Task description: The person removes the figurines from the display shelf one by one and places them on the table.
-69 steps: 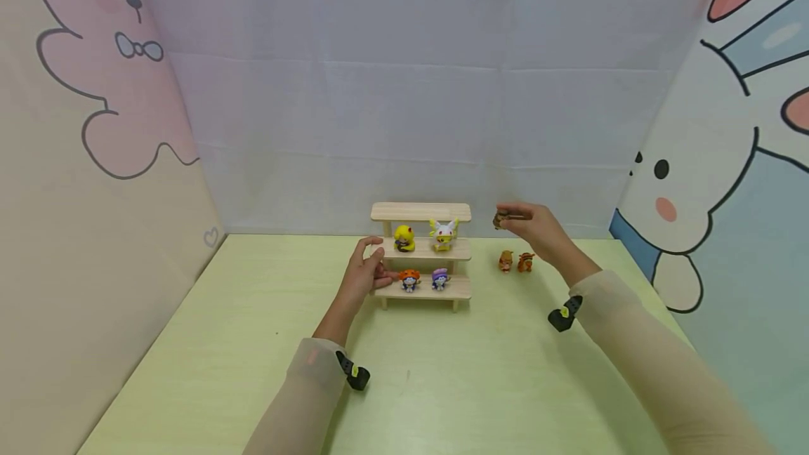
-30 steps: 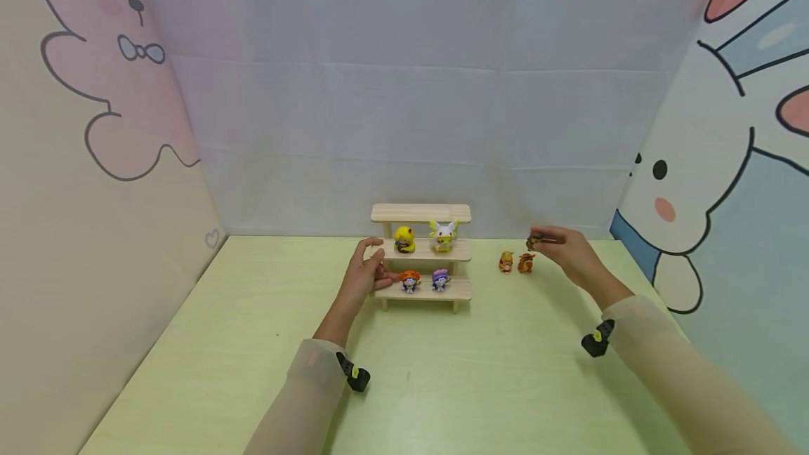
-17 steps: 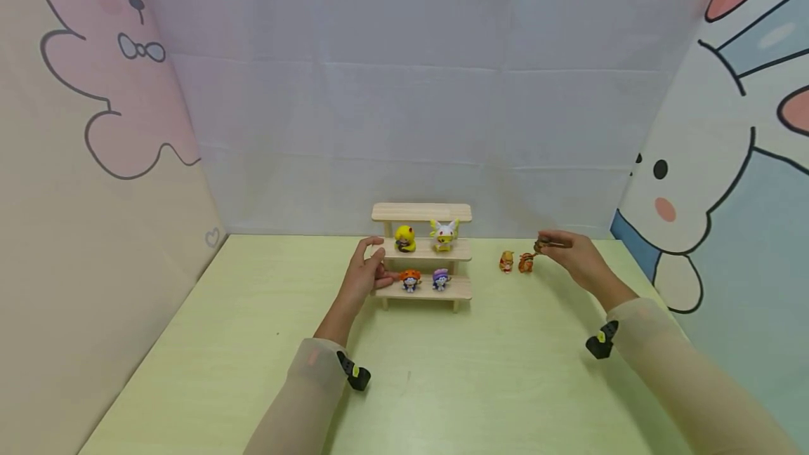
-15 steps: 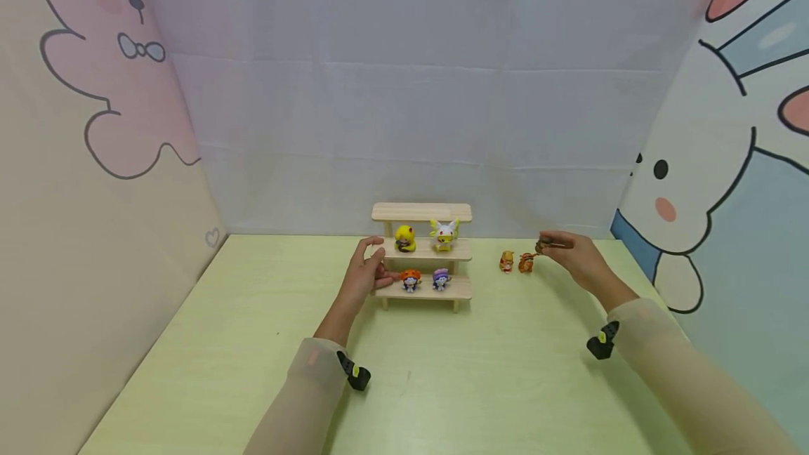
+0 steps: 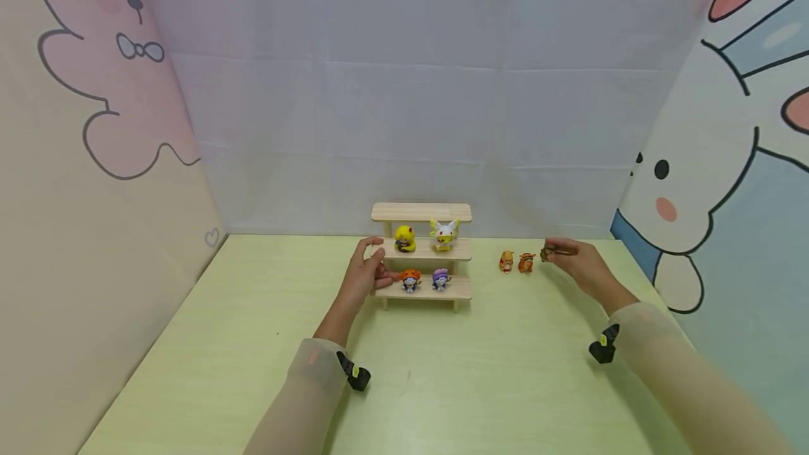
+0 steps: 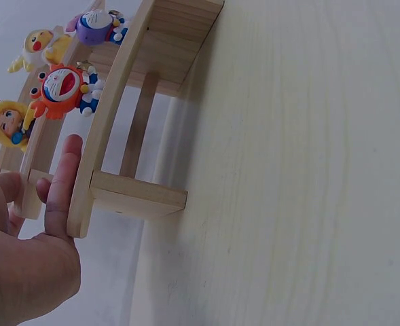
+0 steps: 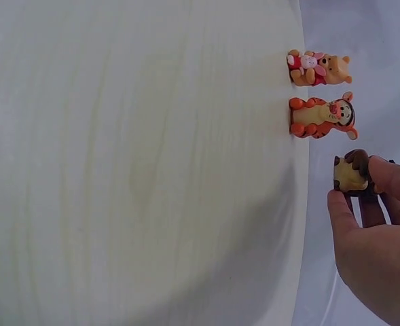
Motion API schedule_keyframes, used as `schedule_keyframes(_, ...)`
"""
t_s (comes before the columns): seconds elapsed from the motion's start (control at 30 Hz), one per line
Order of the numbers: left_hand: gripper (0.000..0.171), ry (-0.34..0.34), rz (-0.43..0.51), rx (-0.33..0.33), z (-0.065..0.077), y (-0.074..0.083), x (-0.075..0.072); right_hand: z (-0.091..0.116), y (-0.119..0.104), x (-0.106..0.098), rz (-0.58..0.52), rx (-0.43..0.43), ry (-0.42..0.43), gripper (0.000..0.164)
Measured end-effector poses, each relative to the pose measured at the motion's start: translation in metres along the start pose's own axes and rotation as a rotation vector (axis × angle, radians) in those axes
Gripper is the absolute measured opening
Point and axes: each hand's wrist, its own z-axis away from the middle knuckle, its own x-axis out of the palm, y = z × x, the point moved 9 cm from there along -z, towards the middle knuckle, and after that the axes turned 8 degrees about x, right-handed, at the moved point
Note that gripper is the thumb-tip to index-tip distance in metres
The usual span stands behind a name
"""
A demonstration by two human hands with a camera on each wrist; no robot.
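1. The shelf (image 5: 421, 212) is gripped at left by the left hand (image 5: 362, 276).
2. Yellow figure (image 5: 404, 239) and white figure (image 5: 444, 236) are held midway, orange figure (image 5: 409, 281) and purple figure (image 5: 439, 279) below.
3. Right of the tiger (image 5: 526, 263), a brown figure (image 7: 349, 175) is pinched by the right hand (image 5: 580, 265).

The shelf (image 5: 421, 213) is of pale beige wood with fine grain lines, and on it one doll (image 6: 8, 125) has yellow hair, one rabbit-eared toy (image 5: 444, 236) is white with yellow, while the orange-hatted toy (image 6: 62, 92) and the purple-hatted toy (image 6: 94, 27) have white faces and blue bodies. The small toy (image 7: 351, 174) is brown and cream, the tiger (image 7: 323, 117) is orange with dark stripes and cream belly, and the bear (image 7: 331, 68) is golden with some red. The table (image 5: 442, 385) looks light yellow-green with faint wood lines, the cloth (image 5: 404, 104) pale grey-lilac, the sleeves (image 5: 297, 392) beige.
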Motion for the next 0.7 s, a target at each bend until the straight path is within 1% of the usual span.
schedule_keyframes(0.17, 0.044, -0.005, 0.021, -0.014, 0.000, -0.001, 0.001, -0.002, 0.009, 0.002, 0.023, 0.009, 0.001, 0.055)
schedule_keyframes(0.33, 0.040, 0.002, 0.018, -0.011, -0.001, -0.003, 0.000, -0.005, 0.014, 0.006, 0.006, 0.018, 0.007, 0.054)
schedule_keyframes(0.47, 0.041, 0.002, 0.022, -0.010, -0.001, -0.003, 0.001, -0.006, 0.017, 0.008, 0.005, 0.028, 0.018, 0.053)
schedule_keyframes(0.7, 0.037, 0.014, 0.012, -0.008, -0.002, -0.004, 0.001, -0.005, 0.018, 0.008, 0.031, 0.026, 0.016, 0.052)
